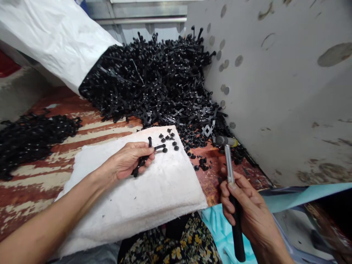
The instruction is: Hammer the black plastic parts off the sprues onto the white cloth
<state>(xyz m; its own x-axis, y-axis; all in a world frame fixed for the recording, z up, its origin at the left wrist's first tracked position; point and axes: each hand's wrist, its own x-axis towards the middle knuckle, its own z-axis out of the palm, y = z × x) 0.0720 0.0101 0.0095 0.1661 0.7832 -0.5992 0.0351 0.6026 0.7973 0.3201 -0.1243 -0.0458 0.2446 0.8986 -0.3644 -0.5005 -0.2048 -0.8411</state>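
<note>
Over the white cloth pad (154,198), my left hand (133,159) pinches a black linkage piece (143,160) whose arms stick out past the fingers. Several small round black caps (174,143) lie on the pad just to the right of those fingers. My right hand (244,205) is wrapped around the black handle of a hammer (228,161). Its metal shaft points up and away, with the head raised at the pad's right side. The hammer does not touch the linkage piece.
A large heap of black linkage parts (154,77) spills from a white sack (63,40) at the back. More black parts (30,139) lie at left. Loose caps (203,163) dot the red worn tabletop (211,190). A grey panel (286,99) stands along the right.
</note>
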